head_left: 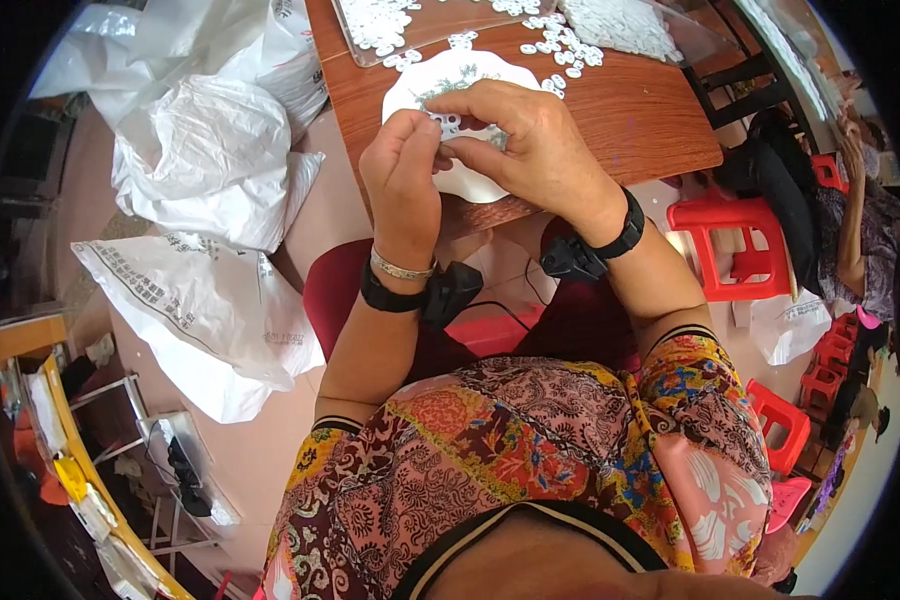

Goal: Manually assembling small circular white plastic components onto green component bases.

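Over a white scalloped plate point(518, 70) with a grey-green leaf pattern, I hold a small white plastic piece with round holes point(450, 125). My left hand point(403, 178) pinches its left side between thumb and fingers. From the right, my right hand point(542, 140) curls round, its thumb and forefinger closed on the same piece. Fingers cover part of it. Many loose white pieces of a similar look point(568, 48) lie on the brown wooden table point(635, 115) beyond the plate.
A tray point(363, 56) of white pieces and a clear bag full of them point(620, 28) are at the table's far side. White sacks point(205, 160) crowd the floor at left. Red stools point(735, 245) and another person point(860, 230) are at right.
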`<action>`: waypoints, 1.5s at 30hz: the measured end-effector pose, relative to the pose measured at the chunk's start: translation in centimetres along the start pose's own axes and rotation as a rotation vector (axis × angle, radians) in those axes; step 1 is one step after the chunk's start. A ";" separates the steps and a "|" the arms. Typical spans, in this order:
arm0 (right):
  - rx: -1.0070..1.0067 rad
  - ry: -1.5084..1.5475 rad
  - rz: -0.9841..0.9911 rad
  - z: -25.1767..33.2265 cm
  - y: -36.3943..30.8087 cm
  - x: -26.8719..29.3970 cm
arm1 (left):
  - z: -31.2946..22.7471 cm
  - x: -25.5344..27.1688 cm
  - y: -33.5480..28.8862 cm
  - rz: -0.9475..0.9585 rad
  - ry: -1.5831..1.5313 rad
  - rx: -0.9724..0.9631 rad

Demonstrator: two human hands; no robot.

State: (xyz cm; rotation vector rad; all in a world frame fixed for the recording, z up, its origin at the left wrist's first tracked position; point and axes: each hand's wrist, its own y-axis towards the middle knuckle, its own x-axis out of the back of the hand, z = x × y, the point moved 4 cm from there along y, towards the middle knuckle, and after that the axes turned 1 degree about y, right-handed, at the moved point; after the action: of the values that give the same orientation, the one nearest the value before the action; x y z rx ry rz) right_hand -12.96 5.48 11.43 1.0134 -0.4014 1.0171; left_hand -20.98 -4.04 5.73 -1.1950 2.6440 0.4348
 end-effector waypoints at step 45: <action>0.061 0.021 -0.066 -0.1 0.2 0.4 | -0.2 0.2 -0.1 0.020 0.075 -0.008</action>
State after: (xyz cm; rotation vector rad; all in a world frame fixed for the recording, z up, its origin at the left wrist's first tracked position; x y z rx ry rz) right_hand -12.93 5.79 11.70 1.0635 -0.3193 0.9841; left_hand -21.05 -4.28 5.81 -1.2105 2.7224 0.4119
